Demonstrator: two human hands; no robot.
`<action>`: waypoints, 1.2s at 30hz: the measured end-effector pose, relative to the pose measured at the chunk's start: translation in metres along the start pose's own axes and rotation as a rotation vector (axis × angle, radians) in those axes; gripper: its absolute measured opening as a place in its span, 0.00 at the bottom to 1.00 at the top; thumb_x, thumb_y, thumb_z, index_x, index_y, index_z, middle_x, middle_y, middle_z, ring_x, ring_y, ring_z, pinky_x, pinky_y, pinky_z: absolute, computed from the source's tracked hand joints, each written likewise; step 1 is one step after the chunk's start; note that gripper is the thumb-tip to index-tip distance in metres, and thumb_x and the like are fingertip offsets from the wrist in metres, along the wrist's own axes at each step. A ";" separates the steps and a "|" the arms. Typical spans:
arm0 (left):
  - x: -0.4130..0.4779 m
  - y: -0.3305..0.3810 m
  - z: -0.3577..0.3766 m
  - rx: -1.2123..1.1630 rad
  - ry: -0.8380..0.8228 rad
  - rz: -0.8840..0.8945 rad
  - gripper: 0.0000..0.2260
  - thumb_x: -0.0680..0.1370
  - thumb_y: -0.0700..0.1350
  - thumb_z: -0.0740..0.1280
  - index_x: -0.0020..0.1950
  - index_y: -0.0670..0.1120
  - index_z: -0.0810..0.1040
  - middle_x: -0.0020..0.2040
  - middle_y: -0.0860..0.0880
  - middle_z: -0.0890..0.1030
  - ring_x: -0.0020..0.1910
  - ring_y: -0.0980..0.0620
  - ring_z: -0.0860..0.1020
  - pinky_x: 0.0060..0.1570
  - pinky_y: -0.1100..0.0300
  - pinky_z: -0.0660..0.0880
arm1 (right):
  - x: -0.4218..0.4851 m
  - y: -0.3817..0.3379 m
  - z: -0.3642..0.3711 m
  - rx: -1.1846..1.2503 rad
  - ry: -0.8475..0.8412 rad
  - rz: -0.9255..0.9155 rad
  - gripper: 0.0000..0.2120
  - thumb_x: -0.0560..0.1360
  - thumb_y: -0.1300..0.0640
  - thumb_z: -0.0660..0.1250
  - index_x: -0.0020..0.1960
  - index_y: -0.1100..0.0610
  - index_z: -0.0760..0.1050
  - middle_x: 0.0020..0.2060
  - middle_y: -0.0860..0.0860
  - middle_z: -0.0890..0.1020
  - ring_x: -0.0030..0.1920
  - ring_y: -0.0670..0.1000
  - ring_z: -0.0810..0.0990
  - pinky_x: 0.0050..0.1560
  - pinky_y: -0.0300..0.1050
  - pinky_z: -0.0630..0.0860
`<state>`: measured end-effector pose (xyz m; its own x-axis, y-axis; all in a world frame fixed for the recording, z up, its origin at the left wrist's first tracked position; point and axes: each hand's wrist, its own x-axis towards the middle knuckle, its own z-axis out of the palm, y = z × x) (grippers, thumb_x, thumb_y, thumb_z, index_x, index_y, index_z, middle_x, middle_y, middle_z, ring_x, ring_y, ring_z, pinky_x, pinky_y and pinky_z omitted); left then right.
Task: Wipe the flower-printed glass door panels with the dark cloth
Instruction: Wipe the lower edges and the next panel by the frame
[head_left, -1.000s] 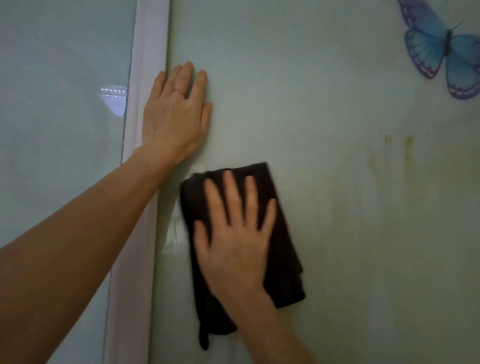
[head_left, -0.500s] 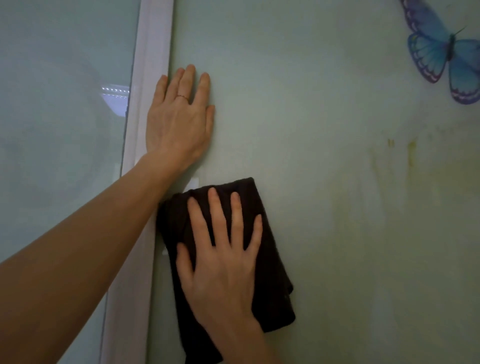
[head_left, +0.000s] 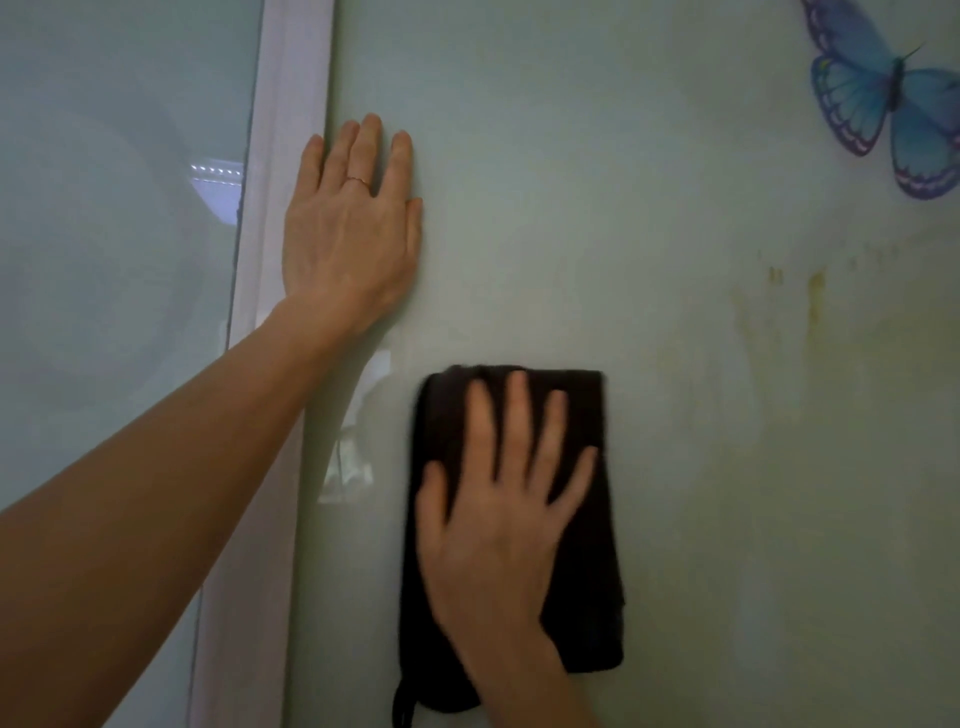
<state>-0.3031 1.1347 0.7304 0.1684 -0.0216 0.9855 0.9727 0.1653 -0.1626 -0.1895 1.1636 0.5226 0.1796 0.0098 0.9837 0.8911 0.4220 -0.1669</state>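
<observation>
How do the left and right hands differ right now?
The left hand lies bare on the glass by the white frame; the right hand presses the dark cloth. The left hand wears a ring; the right shows none. Left fingers lie together, right fingers spread. Both are flat, fingers straight.

A blue, purple-edged printed butterfly (head_left: 857, 98) sits at the top right corner of the glass panel (head_left: 597, 208), with yellow-brown drip stains (head_left: 816, 291) below it. A pale white frame strip (head_left: 285, 104) borders its left edge.
</observation>
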 end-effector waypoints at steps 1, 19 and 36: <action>0.000 0.000 -0.001 -0.001 -0.001 -0.002 0.25 0.86 0.51 0.49 0.82 0.42 0.54 0.81 0.38 0.55 0.81 0.40 0.53 0.79 0.46 0.45 | -0.005 -0.006 -0.001 0.007 -0.032 -0.080 0.33 0.76 0.44 0.59 0.79 0.51 0.64 0.80 0.55 0.63 0.80 0.62 0.57 0.74 0.73 0.55; -0.003 0.006 0.000 -0.011 -0.006 -0.030 0.25 0.86 0.51 0.48 0.82 0.43 0.53 0.82 0.39 0.54 0.81 0.41 0.52 0.79 0.47 0.43 | 0.067 0.071 0.007 -0.027 0.065 -0.119 0.30 0.79 0.44 0.57 0.79 0.51 0.65 0.79 0.54 0.65 0.80 0.61 0.59 0.75 0.71 0.54; -0.003 0.004 0.002 -0.015 0.006 -0.024 0.25 0.86 0.51 0.49 0.82 0.42 0.53 0.81 0.38 0.55 0.80 0.40 0.53 0.79 0.46 0.44 | 0.140 0.114 -0.003 0.017 -0.047 0.060 0.34 0.77 0.39 0.49 0.82 0.48 0.57 0.82 0.49 0.56 0.82 0.54 0.49 0.78 0.66 0.46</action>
<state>-0.2995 1.1373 0.7273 0.1461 -0.0316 0.9888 0.9788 0.1496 -0.1399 -0.0610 1.2101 0.6413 0.2126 0.0777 0.9740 0.8718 0.4352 -0.2250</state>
